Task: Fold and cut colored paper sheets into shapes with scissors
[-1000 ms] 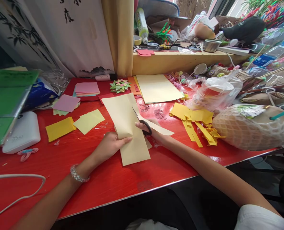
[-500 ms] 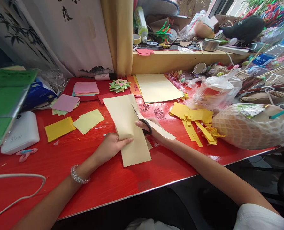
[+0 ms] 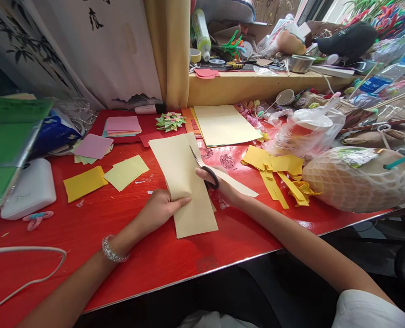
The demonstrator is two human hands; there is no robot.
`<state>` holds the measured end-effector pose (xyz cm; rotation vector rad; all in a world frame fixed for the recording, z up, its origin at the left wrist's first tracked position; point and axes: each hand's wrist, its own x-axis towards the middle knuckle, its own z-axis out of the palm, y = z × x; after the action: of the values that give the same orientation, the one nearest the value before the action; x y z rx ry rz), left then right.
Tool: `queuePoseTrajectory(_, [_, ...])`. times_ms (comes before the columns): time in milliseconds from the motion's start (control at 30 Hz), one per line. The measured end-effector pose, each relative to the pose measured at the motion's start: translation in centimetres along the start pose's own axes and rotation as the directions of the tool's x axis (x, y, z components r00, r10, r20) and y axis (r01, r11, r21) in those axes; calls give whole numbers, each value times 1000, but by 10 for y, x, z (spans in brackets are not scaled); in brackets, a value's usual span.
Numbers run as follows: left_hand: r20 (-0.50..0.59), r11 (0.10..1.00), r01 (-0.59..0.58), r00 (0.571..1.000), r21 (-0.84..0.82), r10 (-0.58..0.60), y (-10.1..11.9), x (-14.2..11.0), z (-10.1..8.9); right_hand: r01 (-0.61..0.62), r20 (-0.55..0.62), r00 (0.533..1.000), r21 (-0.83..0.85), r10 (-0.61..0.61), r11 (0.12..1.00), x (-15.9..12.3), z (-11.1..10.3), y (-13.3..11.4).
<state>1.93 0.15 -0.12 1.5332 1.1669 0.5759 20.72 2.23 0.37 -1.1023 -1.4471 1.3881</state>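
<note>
Cream paper sheets (image 3: 192, 214) are held slightly tilted above the red table, seemingly more than one layer. My left hand (image 3: 161, 205) is closed on their left edge, its thumb pressed on top. In my right hand (image 3: 226, 187) is a pair of black-handled scissors (image 3: 213, 177), thumb through one loop. The blades point up and left across the right edge of the paper; whether they are parted I cannot make out. A narrow cream strip (image 3: 243, 187) sticks out to the right past my right hand, its other end hidden behind the fingers.
Yellow paper offcuts (image 3: 274, 168) lie to the right, beside a netted round package (image 3: 359, 182). Cream sheets (image 3: 226, 125) and a folded-paper ornament (image 3: 170, 121) sit behind. Yellow slips (image 3: 85, 183), pale slips (image 3: 126, 173) and a white power bank (image 3: 29, 189) are at left.
My right hand and the scissors have shifted slightly right. The narrow strip has moved right with them, and more red table shows between it and the sheets. My left hand has barely moved.
</note>
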Motion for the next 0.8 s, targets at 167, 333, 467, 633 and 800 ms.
queuePoseTrajectory(167, [-12, 1000, -17, 1000, 13, 17, 1, -1, 1, 51, 35, 998, 2, -51, 999, 0, -3, -2])
queuePoseTrajectory(333, [-20, 1000, -19, 1000, -2, 19, 0, -1, 2, 43, 26, 999, -12, -43, 999, -1, -2, -5])
queuePoseTrajectory(467, [-22, 1000, -17, 1000, 8, 17, 1, -1, 3, 57, 24, 998, -15, -56, 998, -1, -3, -8])
queuePoseTrajectory(633, [-29, 1000, -9, 1000, 12, 9, 2, -2, 3, 74, 34, 997, -4, -74, 997, 0, -4, -5])
queuePoseTrajectory(800, [-28, 1000, 6, 1000, 1, -6, 2, -2, 3, 88, 31, 996, -34, -87, 996, 0, -3, -4])
